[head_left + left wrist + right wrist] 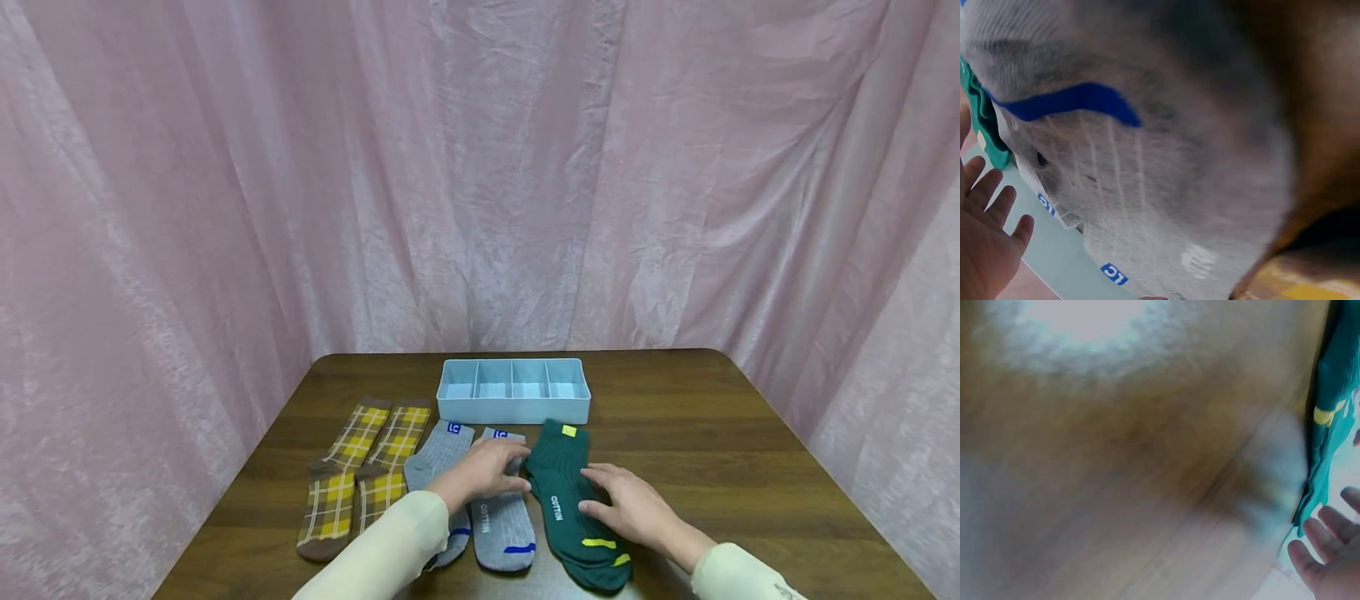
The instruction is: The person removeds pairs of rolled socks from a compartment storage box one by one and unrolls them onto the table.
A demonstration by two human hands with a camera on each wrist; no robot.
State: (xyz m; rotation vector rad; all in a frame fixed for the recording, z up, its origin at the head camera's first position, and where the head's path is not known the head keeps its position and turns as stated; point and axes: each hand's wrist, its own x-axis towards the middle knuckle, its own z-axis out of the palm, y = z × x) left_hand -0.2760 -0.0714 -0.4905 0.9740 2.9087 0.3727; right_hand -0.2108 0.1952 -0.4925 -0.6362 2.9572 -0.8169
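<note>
My left hand (pixel 489 473) is over the right one of two grey socks (pixel 504 537), its fingers loosely spread toward the green socks. The other grey sock (pixel 442 446) lies to its left, partly behind my forearm. A pair of dark green socks (pixel 564 467) with yellow marks and "COTTON" lettering lies stacked to the right. At their right edge is my right hand (pixel 628 505), fingers relaxed; whether it touches them cannot be told. In the left wrist view a grey sock (pixel 1116 181) fills the middle. The right wrist view shows the green socks (pixel 1335 381) beside my spread fingers.
A light blue box (pixel 513 411) divided into several compartments stands behind the socks. Two yellow and brown plaid socks (pixel 330 508) lie side by side at the left. All are on a dark wooden table (pixel 720 467), with pink curtains (pixel 480 175) around it.
</note>
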